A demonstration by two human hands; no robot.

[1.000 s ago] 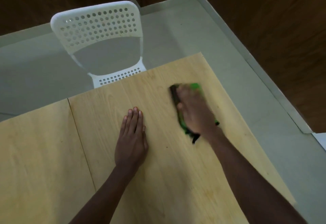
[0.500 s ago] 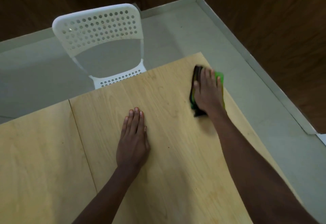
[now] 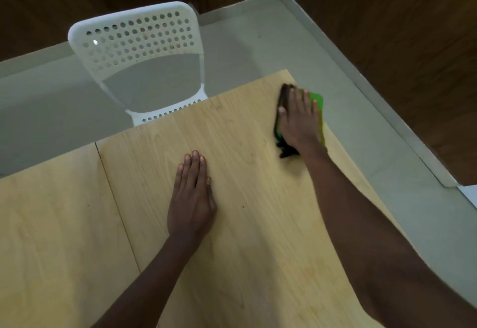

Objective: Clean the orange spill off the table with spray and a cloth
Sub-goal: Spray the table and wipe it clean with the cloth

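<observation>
My right hand [image 3: 299, 118] lies flat on the cloth [image 3: 318, 100], fingers [image 3: 293, 98] spread and straight, pressing it onto the surface [image 3: 245, 237] near the far right corner. The cloth is green with a dark edge; its tail pokes out by my wrist. No label or writing shows on it. My left hand [image 3: 192, 198] rests palm down on the bare wood, fingers together, holding nothing, well apart from the cloth. A white perforated chair [image 3: 139, 41] stands at the far edge.
</observation>
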